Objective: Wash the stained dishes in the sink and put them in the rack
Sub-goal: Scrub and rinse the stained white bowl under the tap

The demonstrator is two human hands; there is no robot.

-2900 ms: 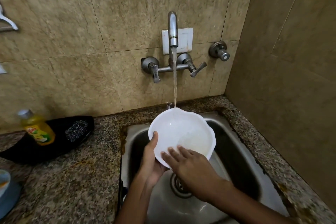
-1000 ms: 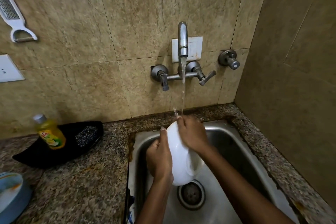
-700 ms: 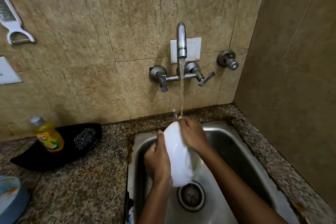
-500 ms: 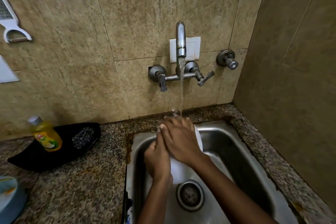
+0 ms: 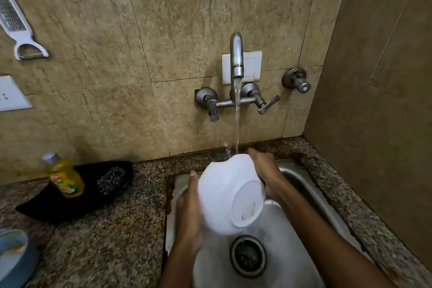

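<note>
The white bowl point(image 5: 224, 192) is held over the steel sink point(image 5: 304, 184), turned so its underside and foot ring face the camera, with its upper edge right under the stream of water point(image 5: 237, 121) falling from the wall tap point(image 5: 236, 56).

In the head view, the left hand point(image 5: 189, 213) grips the bowl's left side, fingers curled behind the wall where they cannot be seen. The right hand point(image 5: 266, 173) cups the far right side, its fingers wrapped round the rim. Water strikes the bowl near the rim and splashes. The outside looks clean and free of stains, though the inside faces away and cannot be judged.

By that showing, this bowl is in its rinse, close to finished, and it has not yet gone to a rack; no rack is in view. On the granite counter point(image 5: 105, 241) at the far left edge lies a blue dish point(image 5: 14, 255) with an orange smear, apparently still to be washed. A yellow bottle of dish soap point(image 5: 64, 176) and a steel scourer point(image 5: 111, 179) rest on a black tray point(image 5: 58, 208) left of the sink. The drain point(image 5: 247, 256) sits uncovered below the bowl.
</note>
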